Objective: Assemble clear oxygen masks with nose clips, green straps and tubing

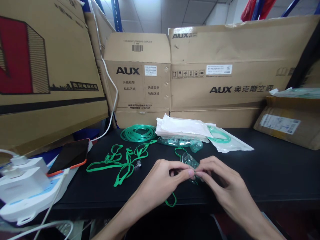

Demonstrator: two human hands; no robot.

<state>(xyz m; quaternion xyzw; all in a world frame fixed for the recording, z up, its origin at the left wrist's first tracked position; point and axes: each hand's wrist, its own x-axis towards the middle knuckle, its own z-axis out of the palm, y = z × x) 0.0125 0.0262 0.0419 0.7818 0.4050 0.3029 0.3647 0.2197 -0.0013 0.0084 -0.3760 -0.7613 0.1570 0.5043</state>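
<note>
A clear oxygen mask (189, 160) is between my two hands, just above the front of the black table. My left hand (166, 176) is closed, its thumb and finger pinched at the mask's near edge. From the right, my right hand (223, 181) pinches the same spot, fingertips nearly touching the left thumb. A green elastic strap (178, 152) loops out behind the mask, and a green loop (172, 202) hangs below my left wrist. What exactly lies between the fingertips is hidden. Loose green straps (126, 163) lie left of my hands, beside small shiny pieces (138, 164).
Behind my hands are more clear masks (175, 142), white packets (183, 126), coiled green tubing (137, 133) and a packet with tubing (237, 143). A phone (71, 156) and power strip (32, 196) sit left. Cardboard boxes (142, 80) wall the back; another box (295, 116) stands right.
</note>
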